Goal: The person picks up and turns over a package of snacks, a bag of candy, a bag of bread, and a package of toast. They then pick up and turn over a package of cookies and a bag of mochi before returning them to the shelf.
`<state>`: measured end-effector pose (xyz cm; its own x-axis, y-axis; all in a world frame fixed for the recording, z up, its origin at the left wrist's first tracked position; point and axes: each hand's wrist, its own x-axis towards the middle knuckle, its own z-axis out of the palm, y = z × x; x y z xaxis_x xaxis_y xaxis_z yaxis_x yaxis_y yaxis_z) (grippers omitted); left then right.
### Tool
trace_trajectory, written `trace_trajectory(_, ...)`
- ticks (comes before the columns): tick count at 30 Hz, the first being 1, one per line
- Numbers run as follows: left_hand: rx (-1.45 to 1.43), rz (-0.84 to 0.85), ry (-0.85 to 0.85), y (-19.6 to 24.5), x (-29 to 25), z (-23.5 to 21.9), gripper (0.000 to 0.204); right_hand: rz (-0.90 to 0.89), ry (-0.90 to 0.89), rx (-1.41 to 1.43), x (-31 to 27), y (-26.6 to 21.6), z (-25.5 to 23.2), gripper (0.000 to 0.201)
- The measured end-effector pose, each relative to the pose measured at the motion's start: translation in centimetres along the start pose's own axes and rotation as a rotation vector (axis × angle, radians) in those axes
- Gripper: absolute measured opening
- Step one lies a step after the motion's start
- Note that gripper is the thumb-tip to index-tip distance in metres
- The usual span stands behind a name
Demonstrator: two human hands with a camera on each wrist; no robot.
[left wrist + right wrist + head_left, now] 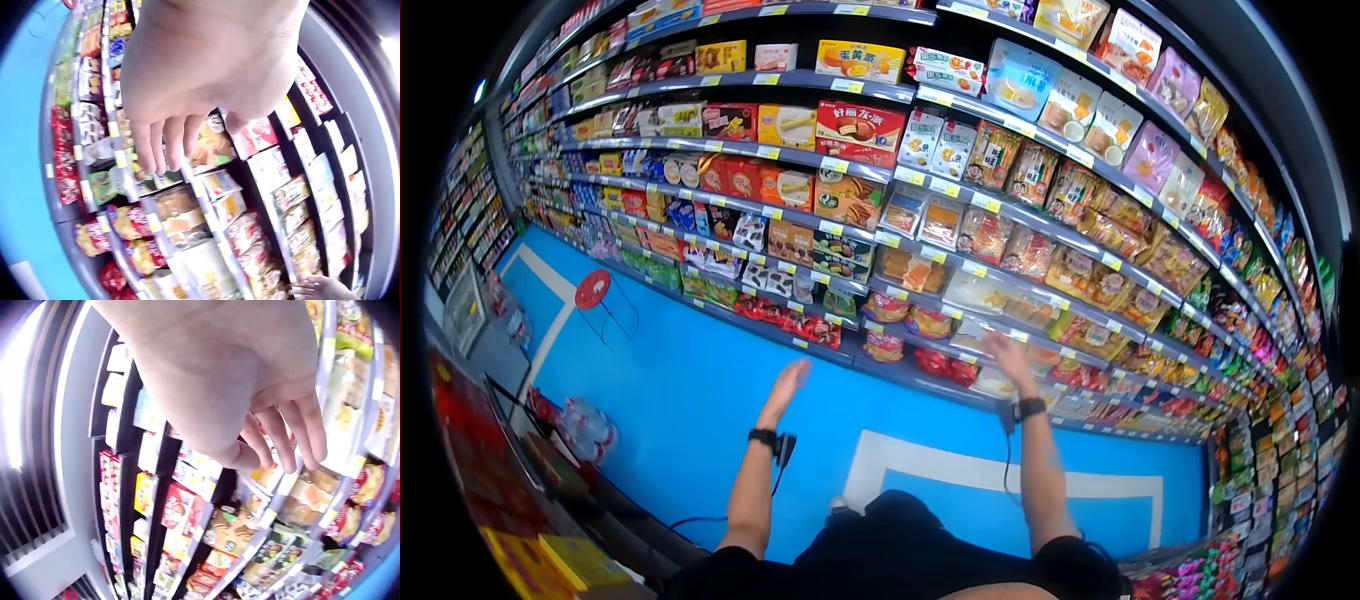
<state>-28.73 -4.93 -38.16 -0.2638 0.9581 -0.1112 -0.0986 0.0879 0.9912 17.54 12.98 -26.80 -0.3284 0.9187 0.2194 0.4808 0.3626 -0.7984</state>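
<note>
My left hand (786, 384) is held out over the blue floor in front of the shelves, with nothing in it. In the left wrist view the fingers (159, 147) of that hand extend loosely, and the shelves show beyond them. My right hand (1012, 362) reaches forward before the lower shelves, also holding nothing. Its fingers (284, 437) are relaxed and slightly bent in the right wrist view. Behind the right hand in the head view are clear packs of pastries (975, 292). Red bags (946, 366) lie on a low shelf between the two hands.
Long shelves (790, 208) of boxed and bagged snacks curve across the view. A red stool (594, 289) stands on the blue floor (690, 370) to the left. Wrapped bottles (587, 430) sit near a counter at left. Further racks (1280, 480) stand at right.
</note>
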Motion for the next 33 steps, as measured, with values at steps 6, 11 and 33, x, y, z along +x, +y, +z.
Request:
trace_trajectory(6,0.014,0.403,-0.269,21.3,16.3,5.8,0.058,-0.197,0.200,0.077,16.5,-11.2,-2.6,0.021)
trace_trajectory(11,0.092,0.773,-0.300,35.9,26.4,11.5,0.061,-0.285,0.273,0.438,29.6,-16.8,-6.4,0.022)
trace_trajectory(33,0.491,1.001,0.306,51.4,46.2,21.7,0.051,-0.279,0.748,-0.135,51.5,-27.2,-8.3,0.059)
